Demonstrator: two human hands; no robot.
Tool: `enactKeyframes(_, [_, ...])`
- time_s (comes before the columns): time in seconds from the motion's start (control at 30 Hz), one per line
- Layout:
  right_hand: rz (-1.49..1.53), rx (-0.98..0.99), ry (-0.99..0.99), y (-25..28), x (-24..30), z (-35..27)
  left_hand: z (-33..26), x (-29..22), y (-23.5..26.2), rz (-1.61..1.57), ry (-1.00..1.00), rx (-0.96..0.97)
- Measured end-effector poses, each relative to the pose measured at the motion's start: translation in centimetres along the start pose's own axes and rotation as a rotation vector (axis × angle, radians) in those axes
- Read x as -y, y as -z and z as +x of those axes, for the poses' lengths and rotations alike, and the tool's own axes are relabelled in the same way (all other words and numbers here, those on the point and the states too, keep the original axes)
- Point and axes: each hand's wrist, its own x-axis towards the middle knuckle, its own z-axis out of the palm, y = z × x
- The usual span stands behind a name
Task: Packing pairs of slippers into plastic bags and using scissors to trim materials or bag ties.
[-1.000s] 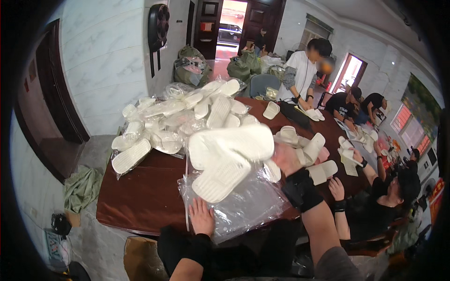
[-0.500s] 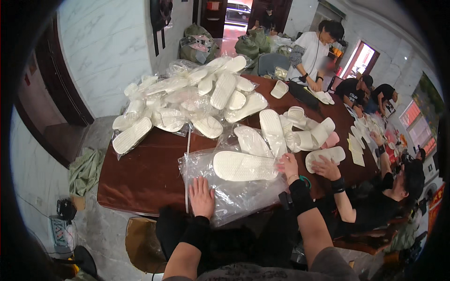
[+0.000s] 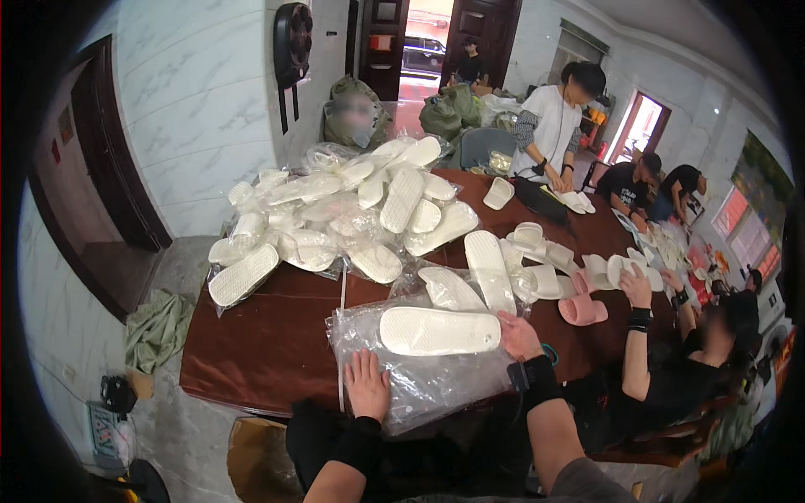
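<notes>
A white slipper point(image 3: 438, 331) lies sole-up across a stack of clear plastic bags point(image 3: 419, 387) at the table's front edge. My right hand point(image 3: 521, 337) is closed on the slipper's right end, its thumb and fingertips at the edge. Flat on the left part of the bags rests my left hand point(image 3: 367, 387), fingers stretched out and holding nothing. Just behind the slipper are another white slipper in clear wrap point(image 3: 451, 289) and an upright-pointing white slipper point(image 3: 490, 270).
A large heap of bagged white slippers point(image 3: 335, 214) covers the back left of the brown table point(image 3: 251, 344). Pink slippers point(image 3: 582, 309) and loose white ones lie to the right. Beside me, a co-worker's hand point(image 3: 637, 287) holds a white slipper. A cardboard box point(image 3: 258, 457) stands below the edge.
The view has tilted up slightly. The co-worker on my right has lifted a white slipper away to the right, uncovering pink slippers. My hands stay nearly in place on the bags and slipper.
</notes>
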Motion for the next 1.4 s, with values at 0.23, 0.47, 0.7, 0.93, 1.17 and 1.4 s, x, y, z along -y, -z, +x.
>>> enactKeyframes(0.23, [-0.300,-0.220,0.018,-0.9,0.4,-2.5,-0.6,0.6,-0.4,0.001,-0.006,-0.008])
enactKeyframes(0.47, [-0.352,-0.262,0.011,-5.1,2.3,-3.8,0.0,0.0,-0.4,-0.008,-0.015,-0.004])
enactKeyframes(0.7, [-0.789,-0.297,-0.009,-4.9,0.6,-1.2,-0.2,0.6,-1.3,0.021,-0.033,-0.023])
enactKeyframes(0.93, [-1.618,-0.435,0.077,0.7,-1.2,5.3,0.5,-0.2,-1.1,-0.003,-0.010,0.013])
enactKeyframes(1.17, [-1.779,-0.305,-0.036,-0.4,-1.5,6.7,0.5,0.1,-0.8,-0.004,-0.004,-0.007])
enactKeyframes(1.4, [-1.255,-0.244,-0.137,-5.4,-1.5,3.1,0.0,0.5,-0.8,0.005,-0.004,-0.012])
